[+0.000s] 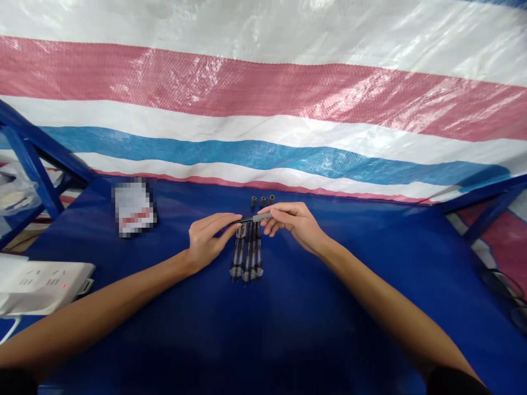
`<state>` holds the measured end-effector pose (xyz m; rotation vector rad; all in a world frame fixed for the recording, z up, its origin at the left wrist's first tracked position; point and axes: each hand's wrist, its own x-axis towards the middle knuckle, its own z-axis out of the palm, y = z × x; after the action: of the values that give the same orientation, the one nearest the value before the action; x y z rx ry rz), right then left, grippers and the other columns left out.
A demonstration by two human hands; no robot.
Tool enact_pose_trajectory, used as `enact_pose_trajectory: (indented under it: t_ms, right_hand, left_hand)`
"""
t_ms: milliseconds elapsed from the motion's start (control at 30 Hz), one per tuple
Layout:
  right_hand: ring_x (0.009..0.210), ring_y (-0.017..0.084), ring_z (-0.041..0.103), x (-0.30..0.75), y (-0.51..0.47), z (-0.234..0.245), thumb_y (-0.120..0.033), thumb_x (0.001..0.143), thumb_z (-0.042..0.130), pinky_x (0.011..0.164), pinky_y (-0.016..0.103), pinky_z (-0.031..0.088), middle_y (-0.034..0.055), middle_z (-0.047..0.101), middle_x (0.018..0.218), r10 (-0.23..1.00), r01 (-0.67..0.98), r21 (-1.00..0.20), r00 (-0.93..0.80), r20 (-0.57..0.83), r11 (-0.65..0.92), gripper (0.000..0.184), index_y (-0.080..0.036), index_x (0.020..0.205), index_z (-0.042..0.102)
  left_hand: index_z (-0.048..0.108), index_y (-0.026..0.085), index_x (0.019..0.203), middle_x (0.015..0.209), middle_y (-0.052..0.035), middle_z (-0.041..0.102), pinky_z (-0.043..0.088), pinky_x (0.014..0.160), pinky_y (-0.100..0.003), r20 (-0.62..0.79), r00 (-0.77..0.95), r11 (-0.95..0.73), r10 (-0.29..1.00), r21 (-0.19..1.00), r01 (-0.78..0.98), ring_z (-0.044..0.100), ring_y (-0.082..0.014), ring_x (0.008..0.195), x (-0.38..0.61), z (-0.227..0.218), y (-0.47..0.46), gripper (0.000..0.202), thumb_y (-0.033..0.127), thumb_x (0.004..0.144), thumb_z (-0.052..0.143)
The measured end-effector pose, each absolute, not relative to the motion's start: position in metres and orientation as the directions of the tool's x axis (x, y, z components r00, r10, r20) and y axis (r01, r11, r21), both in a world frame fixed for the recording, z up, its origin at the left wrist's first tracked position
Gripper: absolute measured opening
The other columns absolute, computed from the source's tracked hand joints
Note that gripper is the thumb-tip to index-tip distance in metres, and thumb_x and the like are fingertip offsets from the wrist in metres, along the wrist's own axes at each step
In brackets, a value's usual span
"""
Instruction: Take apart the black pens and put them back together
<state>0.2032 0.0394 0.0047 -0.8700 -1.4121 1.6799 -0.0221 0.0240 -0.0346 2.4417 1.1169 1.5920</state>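
Note:
Between my two hands, a dark pen (245,220) lies almost level above the table. My left hand (208,238) pinches its left part between thumb and fingers. A grey pen cap (259,218) is in the closed fingers of my right hand (298,224), at the pen's right end; how far it covers the pen I cannot tell. Below, several pens (247,255) with clear barrels lie side by side, pointing away from me. Three small dark caps (262,201) stand upright behind them, near my right fingertips.
The blue table (247,340) ends at a striped plastic sheet (263,131). A blurred-out white and dark object (135,207) lies back left. At the left edge sits a white power strip (53,282) with a plug. Blue frame bars (41,164) flank the table.

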Motion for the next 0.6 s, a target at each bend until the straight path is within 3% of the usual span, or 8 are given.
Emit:
enact_pose_trajectory:
  t_ms: [600]
  right_hand:
    - [0.064, 0.011, 0.064, 0.2106, 0.0414, 0.0095, -0.028, 0.087, 0.059, 0.063, 0.026, 0.054, 0.002, 0.069, 0.074, 0.848, 0.084, -0.973, -0.51, 0.144, 0.216, 0.02, -0.018, 0.098, 0.072]
  left_hand:
    - [0.068, 0.018, 0.096, 0.083, -0.0015, 0.074, 0.056, 0.068, -0.021, 0.794, 0.248, -0.762, 0.555, 0.365, 0.535, 0.068, -0.011, 0.069, -0.0228, -0.0354, 0.0236, 0.014, 0.019, 0.082, 0.067]
